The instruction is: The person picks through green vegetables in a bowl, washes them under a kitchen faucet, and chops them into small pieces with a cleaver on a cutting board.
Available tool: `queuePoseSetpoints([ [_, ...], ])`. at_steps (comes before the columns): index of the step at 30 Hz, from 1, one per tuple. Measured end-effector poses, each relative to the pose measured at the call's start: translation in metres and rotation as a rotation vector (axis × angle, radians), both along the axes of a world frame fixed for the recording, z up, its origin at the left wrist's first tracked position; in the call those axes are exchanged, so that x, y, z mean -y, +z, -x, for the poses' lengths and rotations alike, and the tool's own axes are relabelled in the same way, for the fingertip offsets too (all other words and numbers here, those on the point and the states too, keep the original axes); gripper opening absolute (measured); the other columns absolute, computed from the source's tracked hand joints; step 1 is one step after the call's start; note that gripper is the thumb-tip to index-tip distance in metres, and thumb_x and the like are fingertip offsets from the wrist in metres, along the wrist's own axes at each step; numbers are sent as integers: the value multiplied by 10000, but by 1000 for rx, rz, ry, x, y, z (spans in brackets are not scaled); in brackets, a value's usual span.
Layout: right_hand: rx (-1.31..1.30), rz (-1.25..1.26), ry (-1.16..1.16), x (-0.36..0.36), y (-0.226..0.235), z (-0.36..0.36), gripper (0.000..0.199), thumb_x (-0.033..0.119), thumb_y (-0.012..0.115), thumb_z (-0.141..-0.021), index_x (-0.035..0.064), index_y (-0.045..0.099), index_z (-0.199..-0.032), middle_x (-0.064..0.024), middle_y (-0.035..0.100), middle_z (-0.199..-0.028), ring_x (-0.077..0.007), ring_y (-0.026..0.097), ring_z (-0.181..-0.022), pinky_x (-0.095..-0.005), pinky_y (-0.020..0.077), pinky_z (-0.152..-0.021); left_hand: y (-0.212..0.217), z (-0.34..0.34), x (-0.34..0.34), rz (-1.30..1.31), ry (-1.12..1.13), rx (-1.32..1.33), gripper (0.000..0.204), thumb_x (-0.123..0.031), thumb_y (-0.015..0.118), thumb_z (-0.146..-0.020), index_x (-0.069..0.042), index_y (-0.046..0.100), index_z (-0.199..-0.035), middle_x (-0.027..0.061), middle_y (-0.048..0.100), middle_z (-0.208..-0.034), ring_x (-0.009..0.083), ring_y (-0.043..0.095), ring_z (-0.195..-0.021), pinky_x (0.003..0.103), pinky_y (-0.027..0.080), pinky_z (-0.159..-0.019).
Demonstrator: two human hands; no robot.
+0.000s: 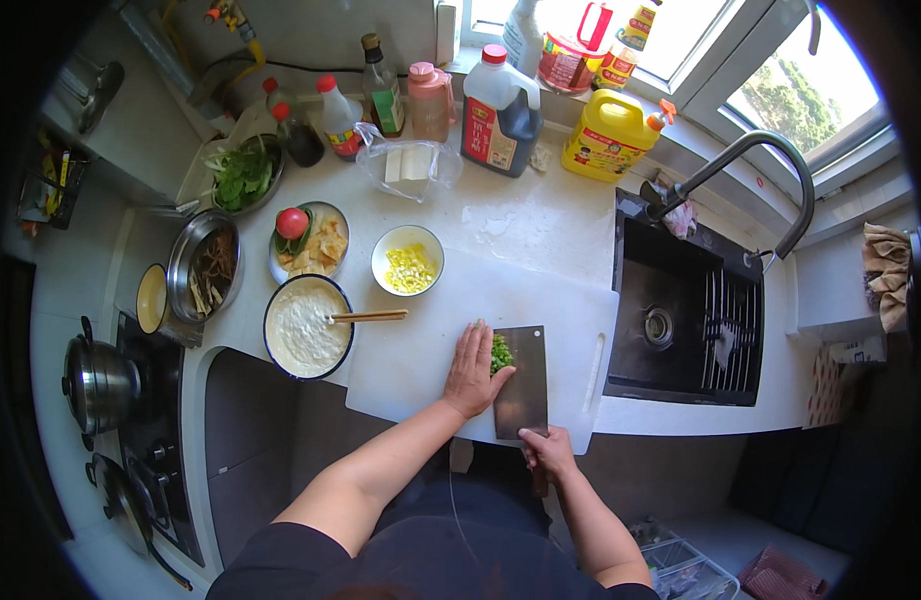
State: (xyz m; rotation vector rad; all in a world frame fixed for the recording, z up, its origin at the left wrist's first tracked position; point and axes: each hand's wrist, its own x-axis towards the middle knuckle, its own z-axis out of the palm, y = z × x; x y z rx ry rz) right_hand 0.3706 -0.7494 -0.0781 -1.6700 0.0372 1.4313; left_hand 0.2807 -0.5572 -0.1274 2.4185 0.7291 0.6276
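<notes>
My right hand (548, 453) grips the handle of a wide cleaver (523, 395), whose blade lies flat over the white cutting board (410, 375). Chopped green herbs (501, 354) sit along the blade's left edge, close against my left hand (470, 370). That hand is stretched out with its fingers side by side, and its thumb reaches onto the blade. Part of the herb pile is hidden by the hand. Just beyond the board's far left corner stands a white bowl of chopped yellow-white pieces (408, 262).
Left of the board are a bowl of white batter (308, 327) with chopsticks (370, 316) across its rim, and a plate (330, 214) of food. Bottles, including a dark jug (500, 120), line the back. A black sink (670, 310) lies right, a stove (145, 430) far left.
</notes>
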Motion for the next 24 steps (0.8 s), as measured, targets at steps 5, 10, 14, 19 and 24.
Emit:
queuePoseSetpoints([
  [5,-13,-30,-23,-6,6,17,194,150,686,-845,32,595,-721,-19,522,-552,-98,463,-402,-251,399,-374,2,-5,3,-10,31,54,742,-385,606,-882,33,292,-1407,242,295,-1455,418,281,-1348,490,233,-1112],
  [10,0,-71,35,0,10,19,192,124,652,-857,38,574,-704,-14,501,-524,-104,450,-390,-259,385,-377,14,-8,16,-136,44,-63,572,-276,599,-881,29,422,-1332,225,378,-1406,404,324,-1322,480,267,-1096],
  [14,-28,-82,62,6,20,17,210,125,641,-859,46,552,-686,-16,493,-523,-106,444,-388,-264,395,-386,18,-14,22,-77,26,46,446,-169,585,-864,55,510,-1242,221,469,-1322,407,384,-1270,478,308,-1074],
  [19,-52,-126,66,5,48,22,235,135,637,-858,53,527,-668,-21,485,-515,-112,445,-387,-268,403,-393,53,-9,22,-115,32,151,383,-100,574,-856,84,539,-1190,241,503,-1274,431,424,-1231,487,343,-1054],
  [24,-30,-217,168,-15,86,36,231,136,639,-857,41,547,-667,-22,488,-500,-107,454,-392,-261,389,-393,107,20,-1,-235,67,176,373,-78,568,-853,87,545,-1186,248,514,-1262,428,437,-1232,490,343,-1059],
])
